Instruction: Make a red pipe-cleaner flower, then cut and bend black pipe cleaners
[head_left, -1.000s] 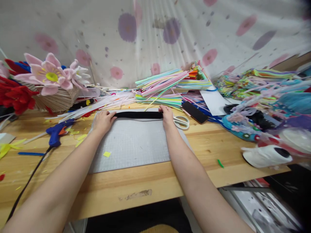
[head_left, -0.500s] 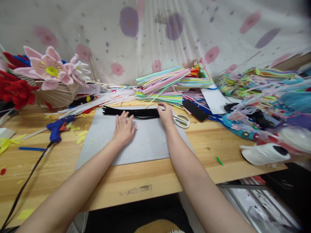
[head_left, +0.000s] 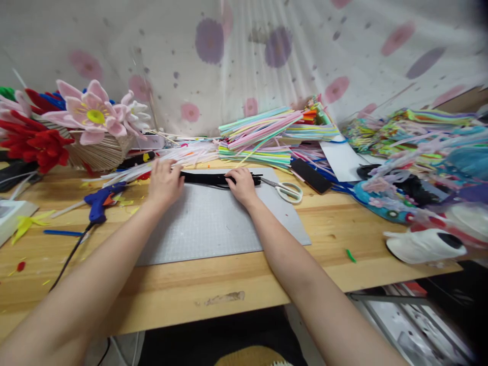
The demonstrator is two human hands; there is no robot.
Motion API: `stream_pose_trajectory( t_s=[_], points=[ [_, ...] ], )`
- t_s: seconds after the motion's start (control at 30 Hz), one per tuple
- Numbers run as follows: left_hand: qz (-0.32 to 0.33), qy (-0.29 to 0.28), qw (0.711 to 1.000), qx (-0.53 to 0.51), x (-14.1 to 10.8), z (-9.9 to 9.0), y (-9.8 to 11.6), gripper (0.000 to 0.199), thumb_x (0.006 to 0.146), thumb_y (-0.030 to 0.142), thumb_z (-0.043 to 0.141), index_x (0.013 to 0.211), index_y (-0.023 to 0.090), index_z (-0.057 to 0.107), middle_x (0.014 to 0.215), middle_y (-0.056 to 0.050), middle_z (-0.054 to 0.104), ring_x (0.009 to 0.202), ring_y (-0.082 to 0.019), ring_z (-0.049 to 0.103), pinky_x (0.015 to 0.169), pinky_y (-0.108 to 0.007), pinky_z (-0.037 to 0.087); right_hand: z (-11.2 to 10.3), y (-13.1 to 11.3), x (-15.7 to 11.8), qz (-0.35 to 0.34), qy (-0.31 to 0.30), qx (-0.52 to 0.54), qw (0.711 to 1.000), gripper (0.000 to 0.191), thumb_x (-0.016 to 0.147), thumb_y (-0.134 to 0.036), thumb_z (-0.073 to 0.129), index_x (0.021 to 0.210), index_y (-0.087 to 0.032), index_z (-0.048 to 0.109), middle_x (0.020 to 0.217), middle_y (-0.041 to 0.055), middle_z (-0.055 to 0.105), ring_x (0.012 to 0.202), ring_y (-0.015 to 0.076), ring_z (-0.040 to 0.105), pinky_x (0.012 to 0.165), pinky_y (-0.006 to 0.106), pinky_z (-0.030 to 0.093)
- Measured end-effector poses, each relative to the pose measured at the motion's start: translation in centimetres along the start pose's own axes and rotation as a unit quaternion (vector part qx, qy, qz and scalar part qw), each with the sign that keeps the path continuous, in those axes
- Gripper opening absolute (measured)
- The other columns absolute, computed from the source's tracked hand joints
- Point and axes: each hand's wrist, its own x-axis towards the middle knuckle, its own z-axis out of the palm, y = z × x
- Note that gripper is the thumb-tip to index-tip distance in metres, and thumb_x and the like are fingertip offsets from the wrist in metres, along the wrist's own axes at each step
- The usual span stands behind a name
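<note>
A bundle of black pipe cleaners (head_left: 204,178) lies across the upper part of a grey cutting mat (head_left: 213,223). Around the bundle's left end, my left hand (head_left: 166,182) is closed, hiding that end. My right hand (head_left: 242,185) rests on the bundle near its right end with fingers bent over it; the loose tips stick out to the right of the hand. Scissors with white handles (head_left: 290,192) lie just right of those tips, their blades pointing at the bundle.
A blue glue gun (head_left: 99,202) with a cord lies at the left, near pink and red flowers (head_left: 95,116). Behind the mat are pastel pipe cleaners (head_left: 263,129). A black phone (head_left: 310,176) and a white roll (head_left: 425,246) are on the right.
My left hand has moved left and closed around the bundle's left end. My right hand has shifted left along the bundle, uncovering its right tips. The view has shifted slightly.
</note>
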Motion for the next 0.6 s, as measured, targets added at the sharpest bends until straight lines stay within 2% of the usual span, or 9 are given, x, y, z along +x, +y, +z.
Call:
stream_pose_trajectory(
  t_s=[0.13, 0.23, 0.3, 0.43, 0.6],
  points=[
    [0.048, -0.061, 0.996, -0.037, 2.6, 1.9, 4.7, 0.025, 0.086, 0.028, 0.045, 0.092, 0.017, 0.066, 0.104, -0.012, 0.06, 0.105, -0.028, 0.051, 0.095, -0.044, 0.035, 0.1, 0.4, -0.3, 0.025, 0.003, 0.003, 1.0, 0.014, 0.082, -0.019, 0.056, 0.085, -0.02, 0.069, 0.09, 0.0071, 0.065, 0.096, 0.023, 0.051, 0.09, 0.037, 0.038],
    [0.042, -0.095, 0.992, -0.065, 3.7, 3.4, 7.1, 0.021, 0.084, 0.026, 0.049, 0.087, 0.017, 0.068, 0.098, -0.011, 0.062, 0.1, -0.026, 0.054, 0.089, -0.039, 0.039, 0.2, 0.9, -0.4, 0.045, -0.008, 0.008, 0.999, 0.014, 0.082, -0.018, 0.056, 0.085, -0.021, 0.07, 0.09, 0.0071, 0.066, 0.096, 0.0228, 0.052, 0.091, 0.037, 0.038],
    [0.008, -0.116, 0.99, -0.086, 4.0, 4.3, 7.8, 0.017, 0.082, 0.025, 0.054, 0.088, 0.017, 0.068, 0.097, -0.01, 0.062, 0.099, -0.026, 0.054, 0.086, -0.037, 0.04, 0.3, 1.2, -0.4, 0.055, -0.015, 0.01, 0.998, 0.015, 0.081, -0.018, 0.056, 0.085, -0.021, 0.07, 0.091, 0.0072, 0.067, 0.096, 0.0228, 0.053, 0.092, 0.038, 0.038],
    [-0.098, -0.137, 0.977, -0.13, 3.7, 5.5, 8.0, 0.018, 0.077, 0.024, 0.061, 0.093, 0.019, 0.067, 0.098, -0.009, 0.062, 0.094, -0.023, 0.056, 0.081, -0.034, 0.043, 0.4, 1.4, -0.3, 0.062, -0.028, 0.014, 0.998, 0.016, 0.081, -0.018, 0.055, 0.084, -0.022, 0.07, 0.091, 0.0069, 0.067, 0.096, 0.0233, 0.054, 0.091, 0.039, 0.039],
    [-0.121, -0.125, 0.973, -0.15, 3.3, 5.7, 8.0, 0.015, 0.075, 0.024, 0.063, 0.09, 0.021, 0.068, 0.1, -0.008, 0.062, 0.097, -0.023, 0.055, 0.084, -0.034, 0.042, 0.5, 1.3, -0.2, 0.072, -0.036, 0.014, 0.997, 0.016, 0.08, -0.016, 0.055, 0.084, -0.021, 0.07, 0.093, 0.007, 0.068, 0.096, 0.0238, 0.054, 0.091, 0.039, 0.04]
  ],
)
